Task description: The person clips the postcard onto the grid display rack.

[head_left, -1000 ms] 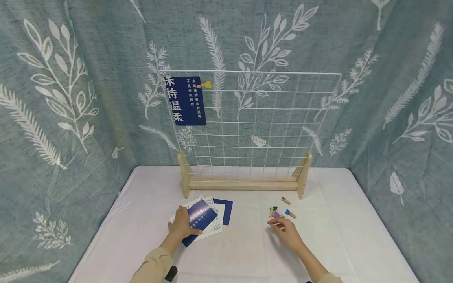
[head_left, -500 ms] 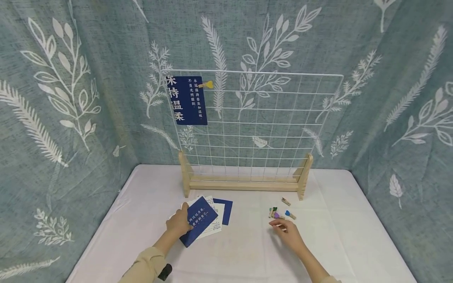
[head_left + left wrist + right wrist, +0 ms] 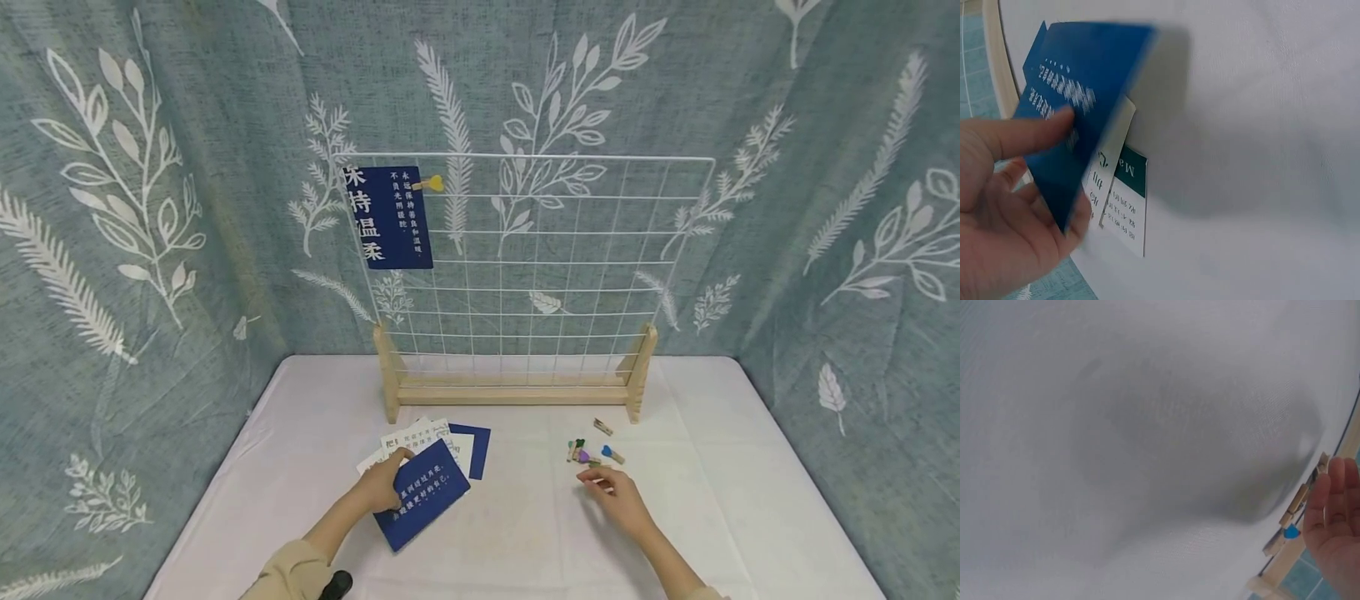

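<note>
Only the white wire grid's (image 3: 528, 262) top-left corner bears a navy rectangular card (image 3: 393, 218), left hand (image 3: 382, 485) pinching an unhung mate (image 3: 435, 492), half-open right hand (image 3: 615, 497) seemingly empty.

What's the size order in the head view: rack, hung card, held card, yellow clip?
1. Rack
2. Hung card, held card: too close to rank; left hand covers part of the latter
3. Yellow clip

We see grey-green fabric (image 3: 240, 100) hung behind and on both sides — printed with white leafy sprigs (image 3: 455, 137) — around a white-covered table (image 3: 750, 492) with rounded far corners.
</note>
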### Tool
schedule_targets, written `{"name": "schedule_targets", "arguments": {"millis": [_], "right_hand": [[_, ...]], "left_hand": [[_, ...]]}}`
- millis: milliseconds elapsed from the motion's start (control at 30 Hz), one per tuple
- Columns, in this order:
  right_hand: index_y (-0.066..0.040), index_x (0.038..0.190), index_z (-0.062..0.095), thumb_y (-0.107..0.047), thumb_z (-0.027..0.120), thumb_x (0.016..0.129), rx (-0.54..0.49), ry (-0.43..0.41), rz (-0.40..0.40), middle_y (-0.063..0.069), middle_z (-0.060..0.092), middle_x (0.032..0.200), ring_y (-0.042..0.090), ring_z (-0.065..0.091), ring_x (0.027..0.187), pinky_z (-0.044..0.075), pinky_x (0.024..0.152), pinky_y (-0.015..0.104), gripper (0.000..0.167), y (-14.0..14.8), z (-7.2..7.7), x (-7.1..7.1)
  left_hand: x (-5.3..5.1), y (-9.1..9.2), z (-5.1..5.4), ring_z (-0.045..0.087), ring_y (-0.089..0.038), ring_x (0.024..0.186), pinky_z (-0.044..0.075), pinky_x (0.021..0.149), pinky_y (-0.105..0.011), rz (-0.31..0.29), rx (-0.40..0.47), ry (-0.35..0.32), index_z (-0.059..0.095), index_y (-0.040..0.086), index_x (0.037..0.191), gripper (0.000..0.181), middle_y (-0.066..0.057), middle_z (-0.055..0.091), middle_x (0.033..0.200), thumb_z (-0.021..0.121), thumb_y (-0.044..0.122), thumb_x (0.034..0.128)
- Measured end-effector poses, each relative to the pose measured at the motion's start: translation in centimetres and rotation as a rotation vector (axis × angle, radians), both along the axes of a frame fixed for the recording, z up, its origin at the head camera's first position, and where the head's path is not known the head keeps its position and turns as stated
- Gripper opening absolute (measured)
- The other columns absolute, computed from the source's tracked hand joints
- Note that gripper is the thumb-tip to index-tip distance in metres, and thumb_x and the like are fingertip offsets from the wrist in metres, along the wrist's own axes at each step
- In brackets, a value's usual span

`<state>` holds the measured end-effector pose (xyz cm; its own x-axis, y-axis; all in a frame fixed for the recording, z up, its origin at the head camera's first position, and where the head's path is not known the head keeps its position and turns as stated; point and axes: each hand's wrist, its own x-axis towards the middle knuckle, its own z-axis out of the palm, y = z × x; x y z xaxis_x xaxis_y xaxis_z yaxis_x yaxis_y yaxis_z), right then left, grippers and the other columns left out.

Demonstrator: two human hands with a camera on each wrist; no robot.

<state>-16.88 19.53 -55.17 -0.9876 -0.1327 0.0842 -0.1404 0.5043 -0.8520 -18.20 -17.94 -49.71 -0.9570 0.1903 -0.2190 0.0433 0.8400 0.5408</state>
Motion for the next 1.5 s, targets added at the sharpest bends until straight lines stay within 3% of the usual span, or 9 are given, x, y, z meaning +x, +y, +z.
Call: {"name": "schedule_targets", "arguments": {"millis": [100, 267, 367, 500, 700, 967, 1133, 1367, 1500], "right_hand": [[0.002, 0.096, 0.069, -0.004, 0.060, 0.089, -0.009, 0.004, 0.002, 0.018, 0.069, 0.100, 0.022, 0.065, 0.083, 0.052, 0.073, 0.021, 0.012, 0.2, 0.1, 0.1], [0.001, 0.096, 0.069, -0.005, 0.060, 0.089, 0.003, 0.001, 0.007, 0.017, 0.069, 0.100, 0.021, 0.064, 0.082, 0.051, 0.073, 0.021, 0.012, 0.3, 0.0, 0.0], [0.001, 0.096, 0.069, -0.004, 0.060, 0.089, 0.014, -0.009, 0.001, 0.017, 0.069, 0.099, 0.021, 0.064, 0.082, 0.051, 0.072, 0.020, 0.012, 0.3, -0.1, 0.0], [0.001, 0.095, 0.069, -0.002, 0.061, 0.088, 0.021, -0.014, -0.026, 0.017, 0.069, 0.096, 0.019, 0.064, 0.080, 0.050, 0.071, 0.020, 0.011, 0.4, -0.3, -0.2], [0.002, 0.095, 0.068, 0.000, 0.060, 0.087, 0.039, -0.018, -0.036, 0.017, 0.069, 0.095, 0.016, 0.063, 0.079, 0.050, 0.071, 0.020, 0.012, 0.7, -0.5, -0.3], [0.001, 0.093, 0.069, 0.004, 0.060, 0.085, 0.026, -0.054, -0.117, 0.014, 0.069, 0.093, 0.013, 0.061, 0.075, 0.050, 0.069, 0.019, 0.012, 0.5, -0.8, -0.2], [0.002, 0.093, 0.069, 0.004, 0.060, 0.085, 0.059, -0.042, -0.152, 0.016, 0.069, 0.094, 0.014, 0.062, 0.074, 0.050, 0.068, 0.019, 0.012, 0.7, -0.6, -0.3], [0.002, 0.094, 0.068, 0.002, 0.058, 0.087, 0.147, -0.012, -0.160, 0.018, 0.070, 0.096, 0.019, 0.063, 0.077, 0.050, 0.068, 0.023, 0.012, 1.8, 0.5, -1.5], [0.003, 0.094, 0.068, 0.002, 0.059, 0.087, 0.170, 0.003, -0.161, 0.017, 0.070, 0.091, 0.021, 0.063, 0.076, 0.050, 0.067, 0.025, 0.012, 2.3, 0.8, -2.1]], "left_hand": [[0.1, 0.0, 0.3, 0.062, -0.030, 0.081, 0.055, 0.071, -0.047, 0.013, 0.016, -0.021, 0.049, 0.002, 0.118, 0.060, -0.021, 0.063, 0.096, 0.078, -0.006, 0.0657], [0.3, -0.1, 0.6, 0.059, -0.019, 0.059, 0.052, 0.045, -0.028, 0.057, 0.092, -0.067, 0.052, -0.002, 0.109, 0.037, -0.013, 0.060, 0.083, 0.072, 0.004, 0.0785], [0.2, -0.2, 0.6, 0.061, -0.017, 0.056, 0.053, 0.045, -0.028, 0.060, 0.208, -0.091, 0.052, -0.008, 0.105, 0.025, -0.012, 0.060, 0.079, 0.064, 0.000, 0.0844], [-0.1, -0.5, 0.5, 0.065, -0.019, 0.065, 0.057, 0.054, -0.034, 0.045, 0.386, -0.155, 0.046, -0.015, 0.114, 0.027, -0.018, 0.061, 0.085, 0.051, -0.004, 0.0889], [-0.4, -0.7, 0.5, 0.066, -0.022, 0.075, 0.059, 0.065, -0.040, 0.070, 0.518, -0.181, 0.039, -0.017, 0.121, 0.040, -0.027, 0.059, 0.097, 0.048, -0.009, 0.0822], [-0.5, -0.5, 0.4, 0.067, -0.027, 0.078, 0.059, 0.066, -0.041, 0.124, 0.568, -0.148, 0.041, -0.017, 0.118, 0.038, -0.030, 0.059, 0.098, 0.053, -0.014, 0.0822], [-0.6, -0.7, 0.5, 0.067, -0.023, 0.073, 0.059, 0.063, -0.038, 0.103, 0.587, -0.123, 0.043, -0.018, 0.112, 0.033, -0.029, 0.061, 0.092, 0.057, -0.012, 0.0825], [-0.3, -0.5, 0.5, 0.065, -0.016, 0.062, 0.058, 0.058, -0.035, 0.126, 0.539, -0.073, 0.051, -0.013, 0.096, 0.019, -0.025, 0.065, 0.085, 0.061, -0.010, 0.0809], [0.0, -0.3, 0.4, 0.064, -0.015, 0.063, 0.057, 0.057, -0.032, 0.148, 0.528, -0.078, 0.052, -0.012, 0.095, 0.018, -0.023, 0.065, 0.085, 0.062, -0.009, 0.0803]]}}
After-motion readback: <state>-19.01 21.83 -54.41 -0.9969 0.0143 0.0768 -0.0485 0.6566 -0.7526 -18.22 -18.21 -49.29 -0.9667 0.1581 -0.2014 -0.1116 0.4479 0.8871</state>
